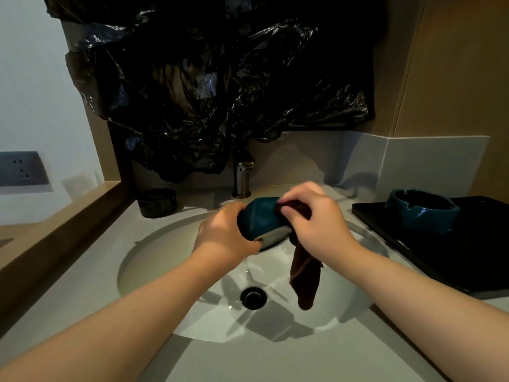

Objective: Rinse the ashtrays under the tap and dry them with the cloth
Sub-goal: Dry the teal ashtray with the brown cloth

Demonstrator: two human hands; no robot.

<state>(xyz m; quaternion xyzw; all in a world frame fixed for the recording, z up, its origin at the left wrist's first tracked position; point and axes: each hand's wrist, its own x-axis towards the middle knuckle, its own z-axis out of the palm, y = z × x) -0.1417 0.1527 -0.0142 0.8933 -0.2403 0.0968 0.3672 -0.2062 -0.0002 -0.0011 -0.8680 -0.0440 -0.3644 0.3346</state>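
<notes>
Over the white sink basin point(154, 260), my left hand point(223, 232) grips a teal ashtray point(259, 219) tilted on its side, its pale base showing. My right hand point(316, 216) holds a brown cloth point(304, 277) against the ashtray's right side, and the cloth's loose end hangs down toward the drain point(253, 297). A second teal ashtray point(421, 210) stands upright on a black tray point(482, 260) to the right. A dark ashtray point(157, 202) sits on the counter at the back left. Behind the hands rises the metal tap point(242, 177); no water stream is visible.
Crumpled black plastic sheeting point(209, 78) covers the wall above the tap. A wooden ledge point(55, 232) runs along the left, with a wall socket point(20, 168) above it. The grey counter point(248, 362) surrounds the basin.
</notes>
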